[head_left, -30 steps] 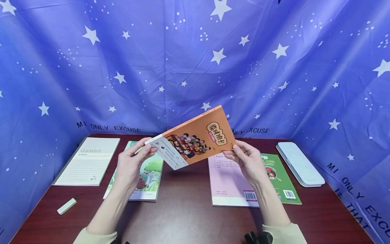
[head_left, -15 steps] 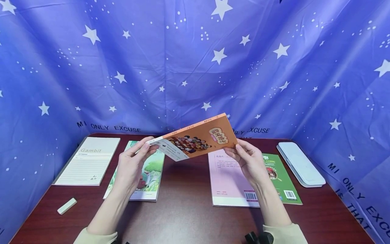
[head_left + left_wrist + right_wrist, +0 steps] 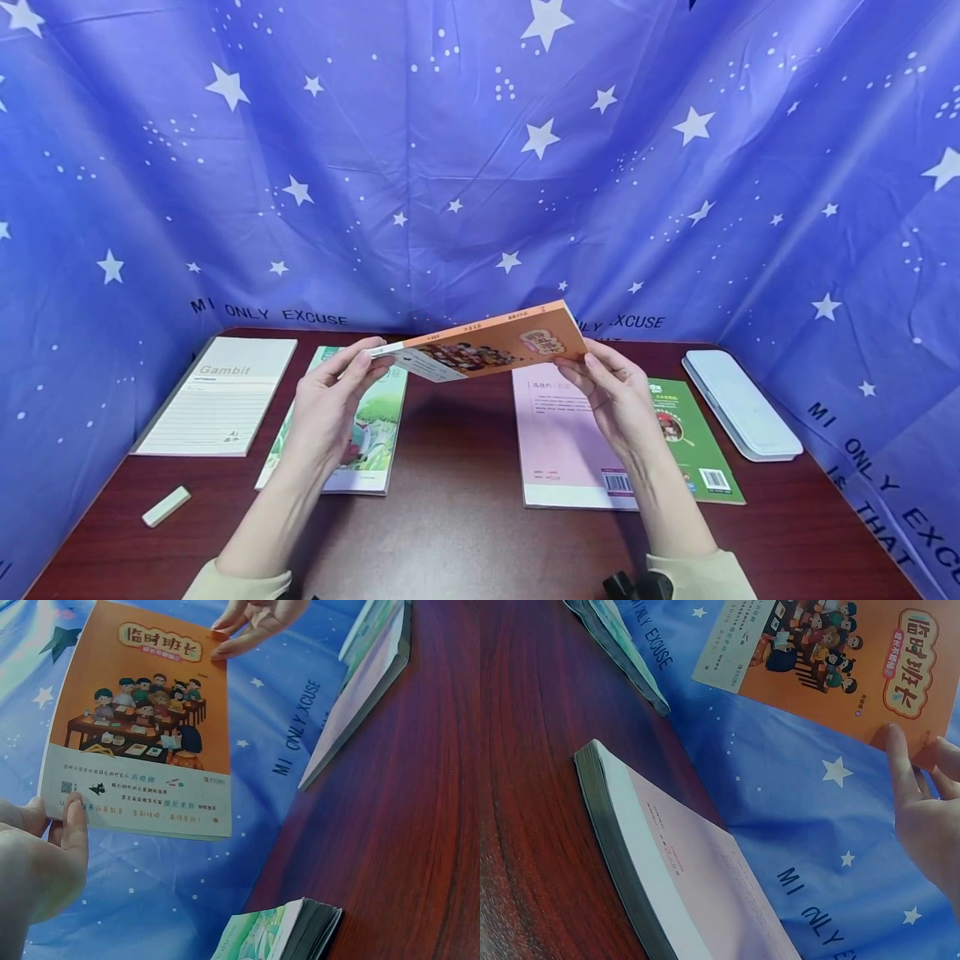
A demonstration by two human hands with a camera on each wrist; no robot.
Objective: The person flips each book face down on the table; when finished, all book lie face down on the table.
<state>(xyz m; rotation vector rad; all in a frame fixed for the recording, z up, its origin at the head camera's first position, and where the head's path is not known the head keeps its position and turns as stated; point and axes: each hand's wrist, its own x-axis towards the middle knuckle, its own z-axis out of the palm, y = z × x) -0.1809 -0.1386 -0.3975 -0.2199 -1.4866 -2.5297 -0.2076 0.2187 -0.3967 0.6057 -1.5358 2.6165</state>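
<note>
An orange book (image 3: 487,346) with a cartoon classroom cover hangs in the air over the middle of the dark red table (image 3: 450,517), tilted nearly flat. My left hand (image 3: 330,400) pinches its white-banded left end (image 3: 135,802). My right hand (image 3: 611,392) pinches its right corner by the title (image 3: 919,667). The cover faces down toward me and shows fully in the left wrist view (image 3: 142,712) and partly in the right wrist view (image 3: 832,652).
On the table lie a Gambit notepad (image 3: 221,396), a green picture book (image 3: 363,433), a pink-backed book (image 3: 562,433) over a green book (image 3: 693,433), a white case (image 3: 738,404) and an eraser (image 3: 165,506). Blue star cloth (image 3: 480,150) walls three sides.
Both hands have tipped the orange book from steeply raised to almost flat, so its cover now shows as a thin sliver in the head view. The hands stayed in place.
</note>
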